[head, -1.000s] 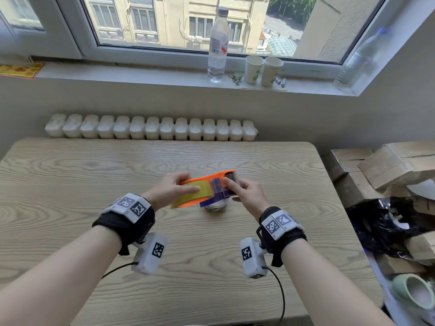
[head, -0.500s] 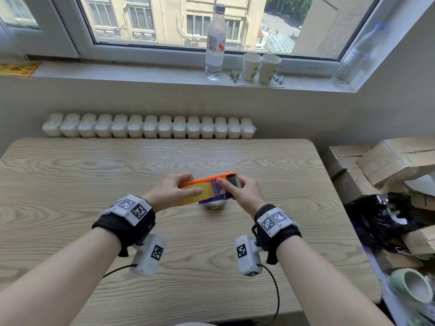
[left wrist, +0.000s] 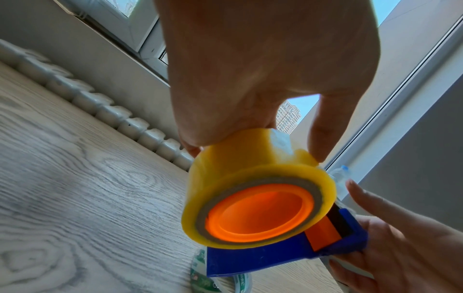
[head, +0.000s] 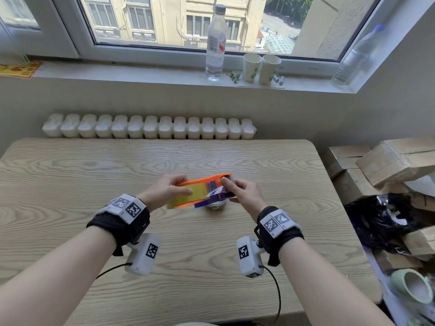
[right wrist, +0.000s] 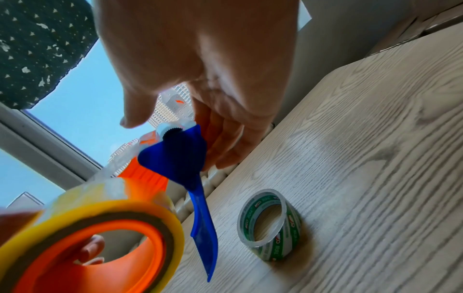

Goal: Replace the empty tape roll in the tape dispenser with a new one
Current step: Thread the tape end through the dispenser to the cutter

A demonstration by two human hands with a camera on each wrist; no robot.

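Observation:
Above the wooden table (head: pixel 94 175) both hands hold an orange and blue tape dispenser (head: pixel 204 180). A full yellow tape roll (head: pixel 200 194) sits on its orange hub (left wrist: pixel 258 212). My left hand (head: pixel 179 184) grips the yellow tape roll (left wrist: pixel 250 174) by its rim, thumb on one side, fingers on the other. My right hand (head: pixel 231 191) pinches the dispenser's blue cutter end (right wrist: pixel 180 154), thumb on top near the roller. A clear strip of tape (right wrist: pixel 117 168) runs from the roll towards that end. The empty tape roll (right wrist: pixel 268 224), clear with green print, lies on the table right under the dispenser.
A white radiator (head: pixel 148 127) runs behind the table's far edge. On the windowsill stand a water bottle (head: pixel 215 43) and two paper cups (head: pixel 260 67). Cardboard boxes (head: pixel 376 165) and a black bag (head: pixel 381 215) are piled beside the table's right edge.
The dispenser has tipped from a slant to nearly level and risen a little. My right thumb has slid onto the top of the cutter end. My left hand keeps its grip.

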